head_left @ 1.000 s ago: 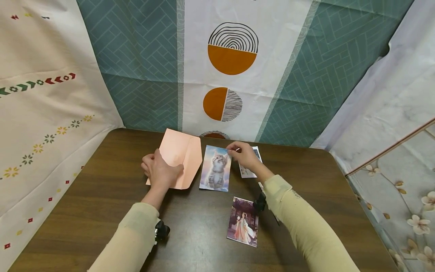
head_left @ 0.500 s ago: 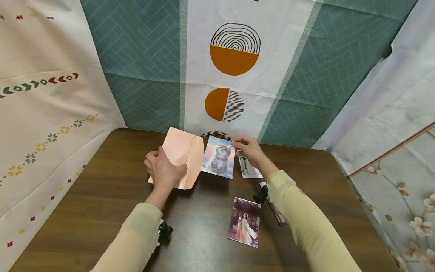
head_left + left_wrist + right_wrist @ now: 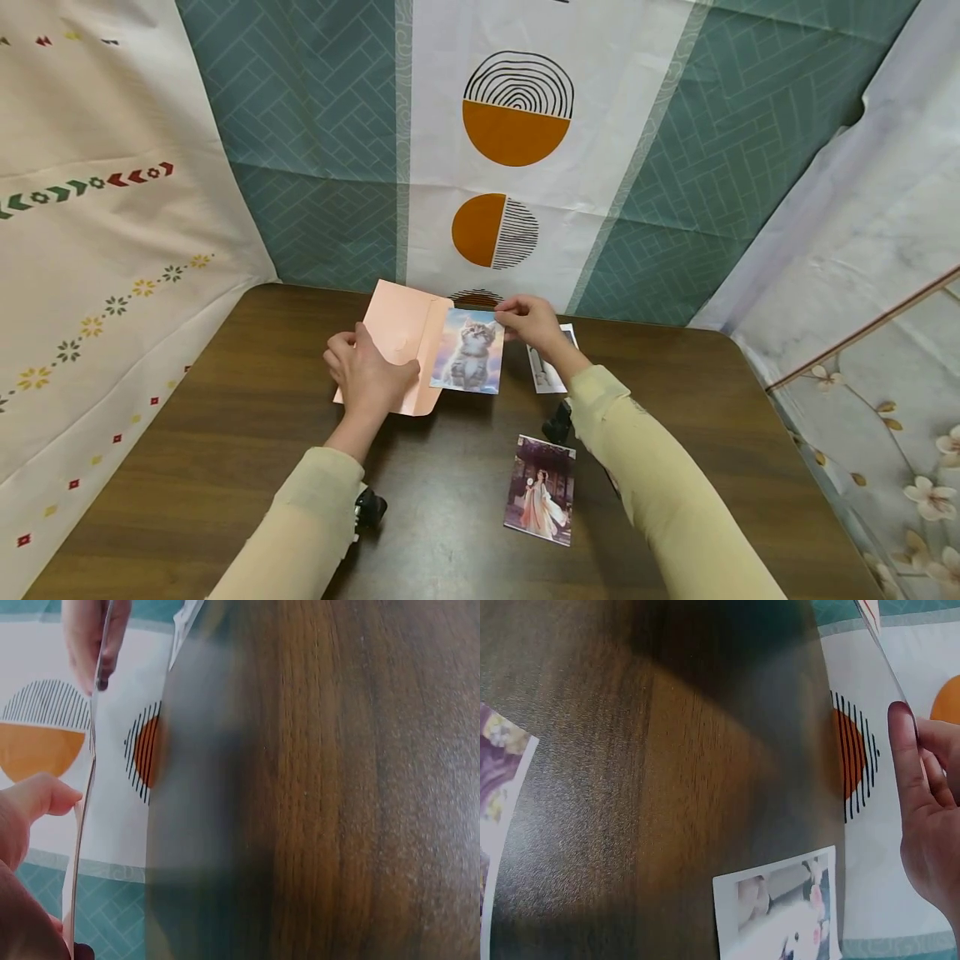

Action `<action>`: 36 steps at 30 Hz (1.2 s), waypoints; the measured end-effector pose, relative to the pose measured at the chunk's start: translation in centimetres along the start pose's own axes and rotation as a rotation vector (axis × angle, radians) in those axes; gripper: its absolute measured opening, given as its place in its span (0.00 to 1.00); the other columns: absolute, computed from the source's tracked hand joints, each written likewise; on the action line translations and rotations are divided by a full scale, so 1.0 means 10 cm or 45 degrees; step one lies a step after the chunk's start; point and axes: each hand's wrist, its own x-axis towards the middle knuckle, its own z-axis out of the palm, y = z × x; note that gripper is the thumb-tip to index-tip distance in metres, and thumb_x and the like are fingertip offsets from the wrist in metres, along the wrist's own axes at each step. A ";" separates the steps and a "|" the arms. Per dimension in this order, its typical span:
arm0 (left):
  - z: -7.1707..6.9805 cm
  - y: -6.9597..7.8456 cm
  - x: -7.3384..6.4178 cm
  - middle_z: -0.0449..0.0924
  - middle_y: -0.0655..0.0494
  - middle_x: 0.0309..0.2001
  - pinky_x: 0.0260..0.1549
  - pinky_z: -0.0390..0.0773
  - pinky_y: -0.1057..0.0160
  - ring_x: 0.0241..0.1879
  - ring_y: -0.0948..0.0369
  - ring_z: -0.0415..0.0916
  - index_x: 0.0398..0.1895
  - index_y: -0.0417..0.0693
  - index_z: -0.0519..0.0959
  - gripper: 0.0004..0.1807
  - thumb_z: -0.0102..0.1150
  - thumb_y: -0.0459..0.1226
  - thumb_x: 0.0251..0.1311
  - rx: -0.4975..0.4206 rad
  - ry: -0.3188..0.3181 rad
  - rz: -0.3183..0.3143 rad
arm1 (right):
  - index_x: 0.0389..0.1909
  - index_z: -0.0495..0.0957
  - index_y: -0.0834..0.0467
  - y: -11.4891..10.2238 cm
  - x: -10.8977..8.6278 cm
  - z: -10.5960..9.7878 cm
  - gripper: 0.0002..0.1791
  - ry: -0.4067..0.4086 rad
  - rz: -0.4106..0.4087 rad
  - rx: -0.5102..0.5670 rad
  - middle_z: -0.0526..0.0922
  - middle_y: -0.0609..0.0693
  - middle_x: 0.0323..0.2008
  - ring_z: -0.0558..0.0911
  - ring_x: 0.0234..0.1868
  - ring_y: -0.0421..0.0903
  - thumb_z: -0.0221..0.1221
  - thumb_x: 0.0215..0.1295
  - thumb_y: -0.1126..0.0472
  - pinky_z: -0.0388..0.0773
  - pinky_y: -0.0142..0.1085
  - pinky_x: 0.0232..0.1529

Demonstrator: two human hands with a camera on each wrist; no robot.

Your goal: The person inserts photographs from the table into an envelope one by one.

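My left hand (image 3: 369, 372) grips a pink envelope (image 3: 390, 321), thumb on its front face and fingers round its left edge. In the left wrist view the envelope (image 3: 81, 832) appears edge-on, raised off the table. A kitten picture card (image 3: 471, 354) is pinched at its upper right corner by my right hand (image 3: 531, 323). The card's left edge meets the envelope's right flap; whether it is inside the opening cannot be told. The right wrist view shows the card (image 3: 885, 656) edge-on between thumb and fingers of the right hand (image 3: 930, 802).
On the brown wooden table (image 3: 247, 433) lies a card picturing a robed figure (image 3: 538, 492), near the middle. Another white-bordered photo (image 3: 546, 371) lies partly beneath my right wrist. Patterned cloth (image 3: 322, 167) hangs behind the table and along both sides.
The kitten card has come up off the table and moved left until it meets the envelope, carried by my right hand. The envelope has shifted slightly right in my left hand.
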 end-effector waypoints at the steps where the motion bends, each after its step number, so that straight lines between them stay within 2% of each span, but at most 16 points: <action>1: 0.00 0.00 0.00 0.59 0.33 0.61 0.65 0.60 0.40 0.63 0.36 0.54 0.79 0.30 0.59 0.57 0.76 0.43 0.46 -0.002 -0.003 -0.005 | 0.57 0.81 0.72 -0.01 0.01 0.01 0.15 -0.001 -0.007 -0.020 0.83 0.50 0.37 0.84 0.34 0.49 0.63 0.77 0.65 0.86 0.53 0.51; 4: 0.01 0.01 0.00 0.59 0.33 0.61 0.65 0.59 0.40 0.63 0.36 0.54 0.79 0.30 0.59 0.57 0.75 0.43 0.46 -0.007 -0.013 -0.018 | 0.55 0.82 0.72 -0.03 0.04 0.05 0.14 0.000 -0.023 -0.066 0.83 0.50 0.36 0.84 0.32 0.50 0.63 0.76 0.66 0.83 0.61 0.54; 6: 0.02 0.02 0.00 0.59 0.33 0.62 0.65 0.59 0.40 0.63 0.36 0.54 0.79 0.30 0.60 0.57 0.75 0.43 0.46 -0.009 -0.014 -0.023 | 0.55 0.83 0.72 -0.05 0.06 0.08 0.14 0.002 -0.027 -0.091 0.83 0.51 0.35 0.83 0.30 0.48 0.64 0.76 0.66 0.82 0.63 0.55; 11: 0.04 0.05 -0.02 0.59 0.32 0.62 0.64 0.60 0.39 0.64 0.36 0.54 0.79 0.29 0.60 0.58 0.77 0.44 0.46 -0.021 -0.021 -0.025 | 0.53 0.83 0.71 -0.08 0.09 0.16 0.12 0.013 -0.037 -0.139 0.83 0.51 0.34 0.81 0.26 0.43 0.64 0.76 0.67 0.83 0.63 0.53; 15: 0.05 0.07 -0.03 0.59 0.32 0.62 0.64 0.60 0.39 0.64 0.35 0.54 0.79 0.29 0.60 0.58 0.78 0.45 0.47 -0.028 -0.027 -0.027 | 0.53 0.83 0.72 -0.09 0.09 0.22 0.12 0.015 -0.055 -0.151 0.84 0.53 0.34 0.83 0.27 0.45 0.64 0.76 0.67 0.84 0.61 0.52; 21: 0.07 0.10 -0.03 0.58 0.33 0.62 0.64 0.60 0.40 0.65 0.36 0.53 0.80 0.31 0.59 0.59 0.78 0.46 0.48 -0.032 -0.034 -0.040 | 0.49 0.85 0.67 -0.11 0.10 0.32 0.09 0.029 -0.057 -0.137 0.85 0.54 0.35 0.84 0.28 0.46 0.65 0.75 0.66 0.84 0.61 0.52; 24: 0.08 0.11 -0.03 0.57 0.33 0.63 0.65 0.59 0.40 0.65 0.36 0.53 0.80 0.31 0.58 0.59 0.79 0.46 0.49 -0.038 -0.043 -0.044 | 0.48 0.85 0.67 -0.12 0.12 0.37 0.09 0.031 -0.063 -0.130 0.85 0.53 0.34 0.86 0.29 0.51 0.65 0.75 0.65 0.84 0.61 0.52; 28: 0.09 0.12 -0.03 0.57 0.32 0.64 0.65 0.59 0.39 0.66 0.36 0.53 0.80 0.31 0.58 0.59 0.79 0.46 0.49 -0.050 -0.046 -0.053 | 0.47 0.86 0.66 -0.15 0.13 0.42 0.08 0.030 -0.083 -0.143 0.85 0.51 0.31 0.86 0.36 0.68 0.66 0.75 0.65 0.83 0.62 0.52; 30: 0.09 0.13 -0.03 0.57 0.33 0.64 0.64 0.59 0.40 0.65 0.36 0.52 0.80 0.32 0.58 0.59 0.79 0.46 0.49 -0.058 -0.046 -0.060 | 0.47 0.86 0.66 -0.17 0.13 0.44 0.08 0.035 -0.090 -0.166 0.85 0.51 0.29 0.85 0.38 0.72 0.66 0.74 0.64 0.84 0.62 0.50; 33: 0.08 0.12 -0.03 0.57 0.33 0.63 0.65 0.59 0.40 0.65 0.36 0.52 0.80 0.32 0.59 0.59 0.79 0.47 0.49 -0.063 -0.045 -0.069 | 0.46 0.87 0.65 -0.19 0.13 0.46 0.07 0.041 -0.095 -0.201 0.85 0.53 0.29 0.84 0.36 0.74 0.67 0.74 0.65 0.84 0.63 0.47; 36: 0.08 0.12 -0.03 0.57 0.33 0.63 0.65 0.59 0.40 0.65 0.36 0.52 0.80 0.32 0.58 0.59 0.79 0.47 0.49 -0.069 -0.049 -0.070 | 0.46 0.86 0.64 -0.20 0.15 0.48 0.07 0.023 -0.116 -0.291 0.87 0.55 0.32 0.85 0.32 0.69 0.67 0.74 0.64 0.86 0.59 0.43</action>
